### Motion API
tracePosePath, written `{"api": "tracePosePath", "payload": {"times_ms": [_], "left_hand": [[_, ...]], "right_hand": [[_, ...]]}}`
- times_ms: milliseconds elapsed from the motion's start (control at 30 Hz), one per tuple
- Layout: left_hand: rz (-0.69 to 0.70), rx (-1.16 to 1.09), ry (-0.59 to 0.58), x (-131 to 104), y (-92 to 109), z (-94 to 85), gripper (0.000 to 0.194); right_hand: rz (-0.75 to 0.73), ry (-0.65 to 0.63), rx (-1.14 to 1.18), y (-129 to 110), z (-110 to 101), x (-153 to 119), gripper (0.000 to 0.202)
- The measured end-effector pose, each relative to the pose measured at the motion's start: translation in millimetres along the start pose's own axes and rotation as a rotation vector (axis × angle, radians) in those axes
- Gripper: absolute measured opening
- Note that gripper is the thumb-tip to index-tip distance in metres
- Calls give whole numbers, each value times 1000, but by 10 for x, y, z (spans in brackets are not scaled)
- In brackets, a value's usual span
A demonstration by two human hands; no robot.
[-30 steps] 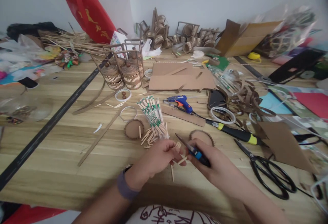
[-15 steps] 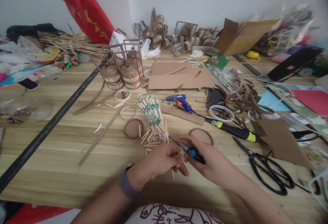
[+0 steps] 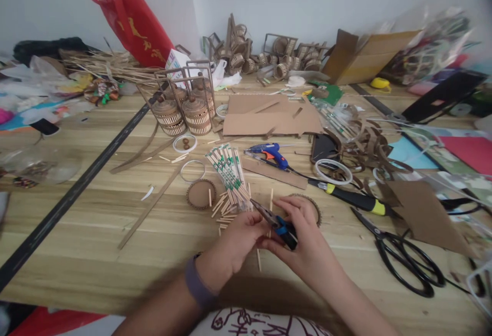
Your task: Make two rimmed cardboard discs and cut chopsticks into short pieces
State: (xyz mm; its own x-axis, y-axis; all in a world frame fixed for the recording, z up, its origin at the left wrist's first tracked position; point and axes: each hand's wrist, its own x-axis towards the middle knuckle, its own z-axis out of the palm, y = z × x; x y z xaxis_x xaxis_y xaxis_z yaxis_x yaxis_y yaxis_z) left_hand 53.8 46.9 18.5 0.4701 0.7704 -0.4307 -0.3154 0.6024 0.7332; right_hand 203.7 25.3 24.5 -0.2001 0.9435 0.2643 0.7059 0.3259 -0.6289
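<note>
My right hand (image 3: 307,233) is wrapped round dark pliers with blue-and-black handles (image 3: 284,231), their jaws pointing up and left. Close beside it, my left hand (image 3: 242,236) pinches a thin wooden stick (image 3: 271,200) that stands up past the pliers; the fingertips partly hide its lower part. Just beyond both hands lies a pile of paper-wrapped chopsticks (image 3: 228,172) with short cut pieces (image 3: 219,205) at its near end. A round cardboard base with a braided rim (image 3: 201,194) is to the left, and a similar one (image 3: 307,203) is partly behind my right hand.
A blue glue gun (image 3: 271,154), a yellow-and-black tool (image 3: 355,198) and large black scissors (image 3: 400,254) lie to the right. Small lidded baskets (image 3: 196,115) stand behind, near cardboard sheets (image 3: 265,120). A red bag (image 3: 130,23) and an open box (image 3: 365,54) are at the back.
The stick now stands upright above my fingers. My right hand and the pliers have turned and shifted slightly left, and my left fingers have drawn together.
</note>
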Motion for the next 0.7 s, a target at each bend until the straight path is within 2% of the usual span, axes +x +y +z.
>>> {"api": "tracePosePath", "payload": {"times_ms": [233,333,433,567,700], "left_hand": [[-31,-34,6,-43,-38,39,31],[-16,-8,19,-55,-44,28,31],[17,76,39,-99,-13,16,33],[9,224,72,-179,68,-26,40],[-16,296,59,-219,110,-64,41]], "right_hand": [[-72,-14,-74,23,8,5,55],[-47,-13,-49,38,22,2,53],[76,-66,73,20,-54,0,53],[345,-360,251,-30,-367,-26,33],[596,-555,403,-9,-677,-100,43]]}}
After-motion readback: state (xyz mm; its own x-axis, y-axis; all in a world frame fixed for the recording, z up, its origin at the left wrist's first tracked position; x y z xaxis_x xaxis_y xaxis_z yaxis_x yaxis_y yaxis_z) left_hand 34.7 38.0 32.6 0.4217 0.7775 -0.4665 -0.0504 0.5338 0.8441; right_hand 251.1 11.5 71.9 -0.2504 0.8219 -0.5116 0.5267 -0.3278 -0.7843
